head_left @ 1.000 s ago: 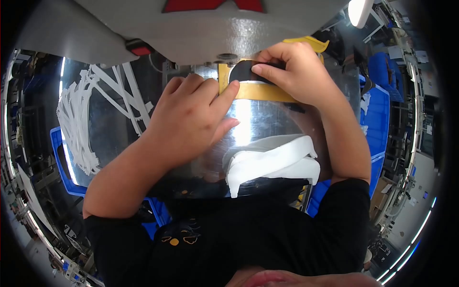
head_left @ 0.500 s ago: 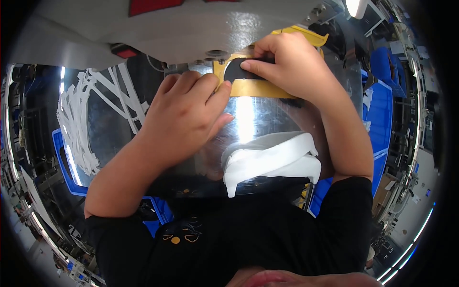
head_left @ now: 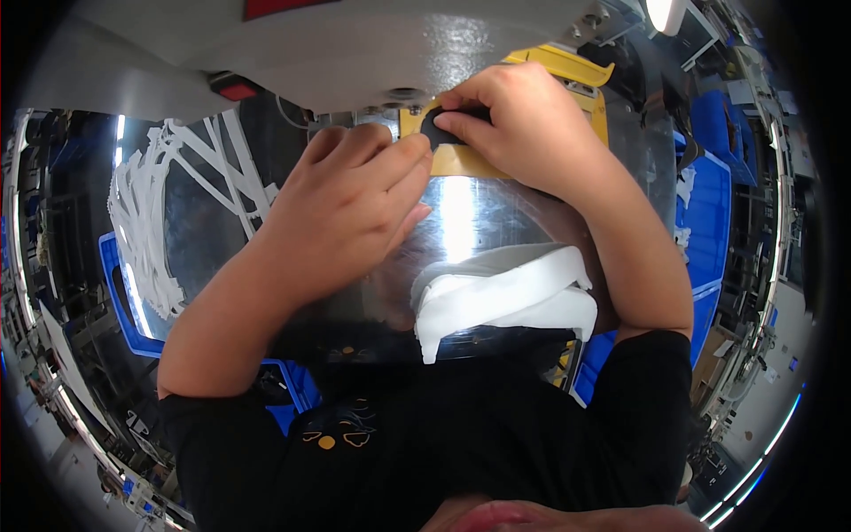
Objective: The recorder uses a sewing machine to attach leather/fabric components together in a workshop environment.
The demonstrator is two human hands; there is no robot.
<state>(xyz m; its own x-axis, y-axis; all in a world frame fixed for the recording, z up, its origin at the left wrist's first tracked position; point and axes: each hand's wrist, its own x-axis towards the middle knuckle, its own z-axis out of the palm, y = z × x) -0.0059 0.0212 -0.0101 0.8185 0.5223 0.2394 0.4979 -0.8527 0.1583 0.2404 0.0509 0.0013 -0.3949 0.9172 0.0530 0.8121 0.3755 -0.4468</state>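
At the machine's head, my right hand (head_left: pixel 541 133) is closed on a black curved piece (head_left: pixel 443 133), thumb on top, over a yellow guide plate (head_left: pixel 459 162). My left hand (head_left: pixel 355 195) is just left of it, fingers curled, with the index fingertip at the guide's left part beside the black piece. What is under its bent fingers is hidden. Both hands are just below the grey machine head (head_left: pixel 355 58), whose underside hides part of the work.
On the steel work surface (head_left: pixel 461 217) lie white curved pieces (head_left: pixel 496 297) near me and a tangle of white strips (head_left: pixel 146 222) at left. Blue bins (head_left: pixel 705 213) stand along both sides. A yellow bracket (head_left: pixel 567 62) sits behind my right hand.
My right hand has moved leftward with the black piece, toward my left fingers. My left fingers have curled further and shifted slightly upward. The machine head appears a little differently placed as the view shifts.
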